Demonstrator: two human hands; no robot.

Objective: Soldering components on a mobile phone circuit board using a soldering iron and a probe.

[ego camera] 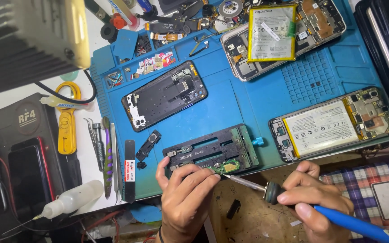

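Note:
My right hand [314, 198] grips a blue-handled soldering iron [338, 219]; its metal tip reaches left to a small green circuit board [227, 167]. That board is clamped in a black board holder [212, 150] at the front edge of a blue work mat [248, 99]. My left hand [185, 193] rests against the holder's front edge, fingers pinched together right beside the iron's tip and the board. Whether something thin sits between those fingers I cannot tell.
On the mat lie a bare black phone frame [164, 95] and two opened phones with batteries showing [284, 33] [334, 123]. Tweezers and pry tools [109, 155], a small squeeze bottle [70, 200] and a yellow tool [67, 130] lie to the left. A checked cloth [365, 180] is at right.

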